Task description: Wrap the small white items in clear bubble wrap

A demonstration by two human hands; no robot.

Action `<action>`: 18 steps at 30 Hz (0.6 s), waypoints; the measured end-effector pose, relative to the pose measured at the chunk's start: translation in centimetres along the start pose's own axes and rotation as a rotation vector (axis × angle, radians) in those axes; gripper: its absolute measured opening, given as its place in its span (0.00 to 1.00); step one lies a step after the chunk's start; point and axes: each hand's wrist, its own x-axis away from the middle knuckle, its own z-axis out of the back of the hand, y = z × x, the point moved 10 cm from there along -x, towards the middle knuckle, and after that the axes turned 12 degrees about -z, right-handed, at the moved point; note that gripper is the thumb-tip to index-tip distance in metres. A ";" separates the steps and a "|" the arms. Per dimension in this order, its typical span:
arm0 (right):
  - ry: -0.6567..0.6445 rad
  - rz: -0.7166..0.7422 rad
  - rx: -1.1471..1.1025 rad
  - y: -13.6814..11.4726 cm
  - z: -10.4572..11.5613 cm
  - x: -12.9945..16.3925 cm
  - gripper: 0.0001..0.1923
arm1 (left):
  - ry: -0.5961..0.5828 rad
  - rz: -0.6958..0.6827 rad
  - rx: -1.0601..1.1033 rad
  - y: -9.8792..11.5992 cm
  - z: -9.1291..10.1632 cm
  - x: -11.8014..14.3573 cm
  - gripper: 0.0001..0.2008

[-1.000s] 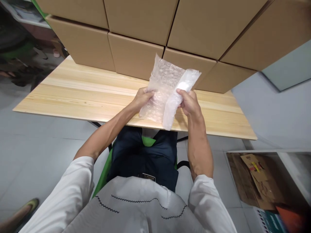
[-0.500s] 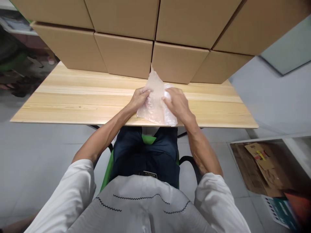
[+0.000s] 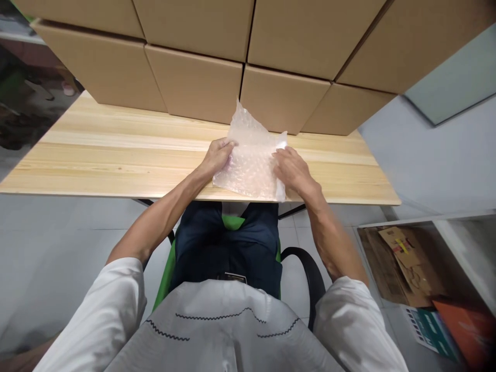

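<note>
Left hand (image 3: 217, 156): closed pinch, thumb flat on top near the left edge of a translucent, pinkish-white plastic bubble wrap sheet (image 3: 250, 160); fingers under it mostly hidden
Right hand (image 3: 291, 168): back of hand up, fingers bent over the sheet's right edge, slightly blurred; contact looks clear, but can't tell if it's pinching or just pressing, thumb not readable
Sheet spans the space between both grips, roughly flat with some ripple, one pointed corner sticking up past the left grip, away from the body; lower edge sits near the table's front edge, on the body side of both grips
Narrow glossy white plastic strip (image 3: 281, 192) runs along the sheet's right edge, partly under the right grip, ends showing above and below the fingers
Below the grips: pale wood-grain tabletop (image 3: 116, 160), reaching well out to either side
Beyond the grips: stacked plain brown cardboard boxes (image 3: 194, 82), two rows in view, set on the far part of the tabletop; can't tell if the sheet's corner touches them
Body side of the grips: dark navy trousers (image 3: 228, 243)
</note>
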 end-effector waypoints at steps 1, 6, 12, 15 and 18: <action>-0.011 -0.040 -0.011 1.3 0.1 0.1 0.30 | 0.006 0.003 -0.019 0.0 0.2 -0.1 0.06; -0.075 -0.138 -0.100 6.4 -0.5 1.3 0.34 | 0.051 0.040 -0.072 -0.5 1.0 -0.5 0.08; 0.025 -0.200 -0.130 8.5 1.0 2.7 0.25 | 0.027 0.023 -0.086 -0.7 1.0 -0.6 0.06; 0.174 -0.218 -0.219 6.2 2.8 3.1 0.26 | 0.006 0.006 -0.104 -0.7 0.9 -0.6 0.06; 0.103 -0.093 -0.311 0.3 1.7 2.6 0.34 | 0.011 -0.008 -0.128 -0.5 0.9 -0.5 0.06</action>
